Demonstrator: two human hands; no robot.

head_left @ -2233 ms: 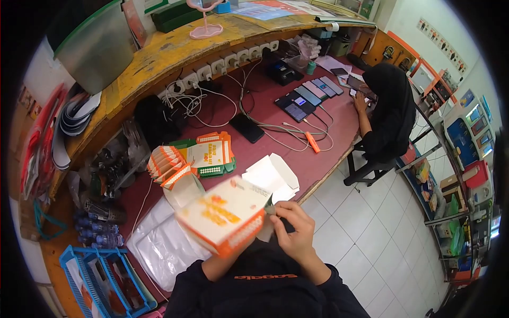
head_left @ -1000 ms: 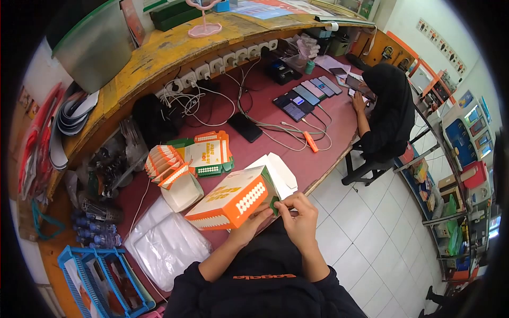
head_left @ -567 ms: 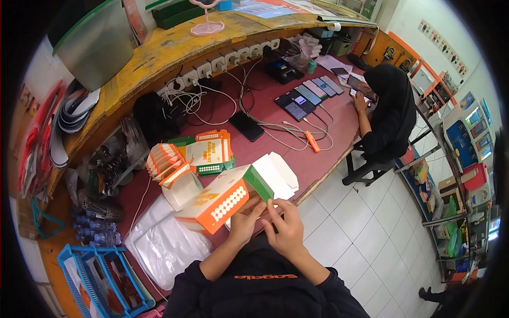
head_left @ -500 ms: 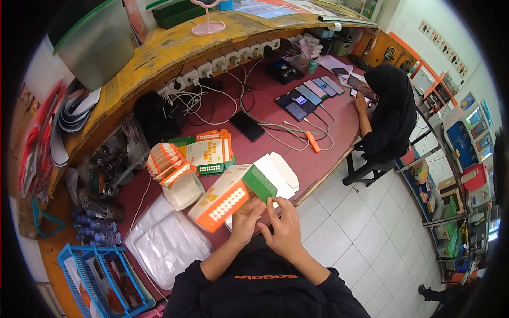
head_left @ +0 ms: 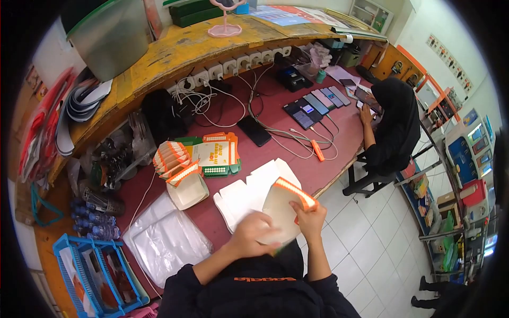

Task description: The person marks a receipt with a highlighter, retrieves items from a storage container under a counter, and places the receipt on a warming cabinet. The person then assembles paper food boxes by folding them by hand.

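"What can you read from there?"
"On my black top (head_left: pixel 254 299), orange letters (head_left: pixel 264 279) that look like 'Sagala'."
"And the printed carton (head_left: pixel 216 152) on the table (head_left: pixel 344 127)?"
"Yellow lettering in several lines, too small for me to read surely."
"The blue sheet (head_left: pixel 281 15)?"
"Its print is unclear to me."
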